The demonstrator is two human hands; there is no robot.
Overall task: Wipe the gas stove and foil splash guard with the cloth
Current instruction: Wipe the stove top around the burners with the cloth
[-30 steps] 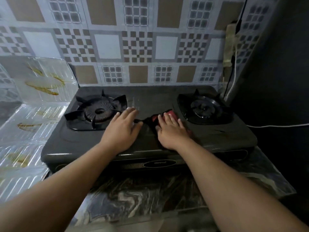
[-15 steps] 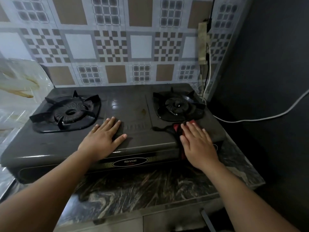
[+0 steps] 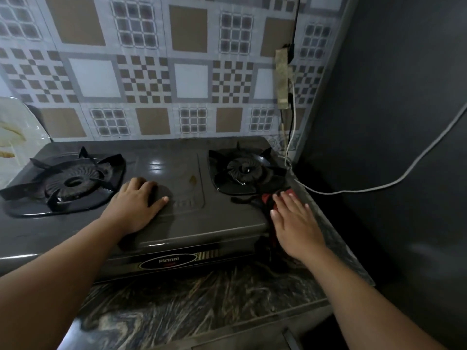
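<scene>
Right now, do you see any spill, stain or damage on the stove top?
Yes. A small brownish stain sits on the gas stove top between the two burners, ahead of the left hand. The right hand presses the cloth at the right edge, away from it. No damage shows.

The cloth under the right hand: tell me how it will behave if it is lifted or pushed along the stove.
The cloth is probably floppy: it lies crumpled and drapes over the stove edge beneath the flat right hand. It looks light, so it would likely hang limp when lifted. Pushed, it should slide on the glossy top, bunching rather than rolling.
</scene>
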